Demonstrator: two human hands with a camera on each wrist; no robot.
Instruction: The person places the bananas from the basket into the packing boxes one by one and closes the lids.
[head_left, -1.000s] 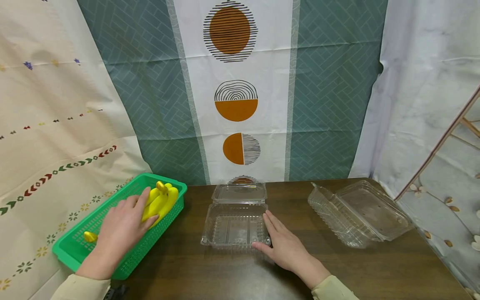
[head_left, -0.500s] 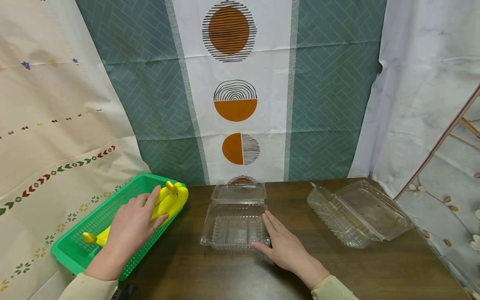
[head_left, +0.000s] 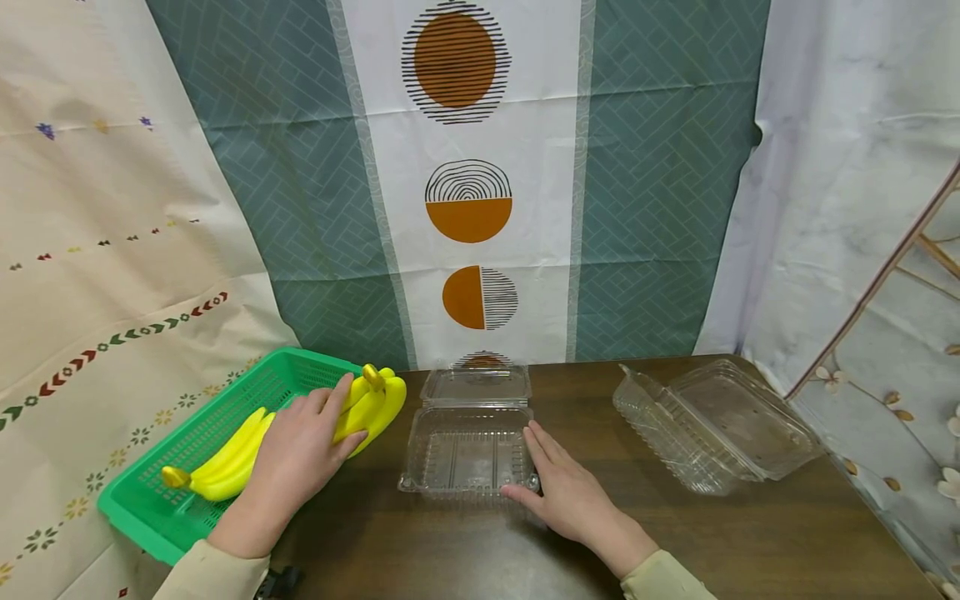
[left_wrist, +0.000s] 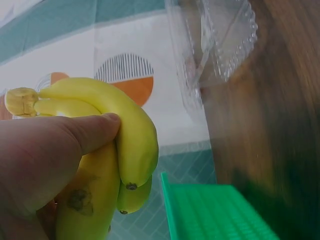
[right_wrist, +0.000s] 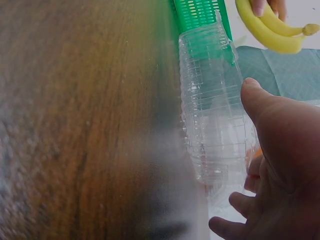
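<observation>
My left hand (head_left: 303,446) grips a bunch of yellow bananas (head_left: 375,406), stem end up, above the right rim of the green basket (head_left: 135,533). In the left wrist view the thumb presses across the held bananas (left_wrist: 137,145). A second bunch of bananas (head_left: 232,458) lies in the basket, partly behind my left wrist. In the middle of the table sits a clear plastic clamshell container (head_left: 472,458), its lid (head_left: 478,385) folded back. My right hand (head_left: 573,496) rests at the container's right side, fingers straight along it; the right wrist view shows its thumb near the rim.
Another clear clamshell container (head_left: 690,442) lies tilted with its lid open at the right of the brown table (head_left: 600,400). Patterned cloth (head_left: 487,167) hangs behind the table, and more cloth borders both sides.
My left hand has lifted the bananas up and to the right, from inside the basket to its right rim. The second bunch has come into fuller view. My right hand stays put.
</observation>
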